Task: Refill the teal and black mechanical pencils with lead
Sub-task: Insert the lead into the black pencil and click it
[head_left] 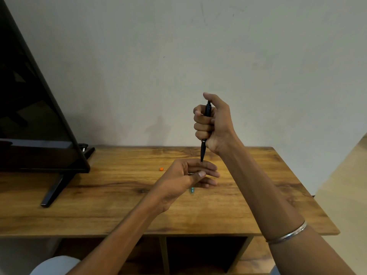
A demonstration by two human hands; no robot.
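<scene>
My right hand (213, 124) grips the black mechanical pencil (203, 149) upright in a fist, thumb raised near its top end, tip pointing down. The tip touches the forefinger of my left hand (186, 178), which hovers over the table with fingers stretched to the right and the thumb laid along them. Whether the left fingers hold a lead I cannot tell. Only the tip of the teal pencil (192, 190) shows on the wooden table (99, 205), under my left hand.
A small orange piece (161, 169) lies on the table left of my left hand. A black TV screen (29, 116) on slanted feet fills the left side. The table's right edge runs close to my right forearm; open shelves lie below the front edge.
</scene>
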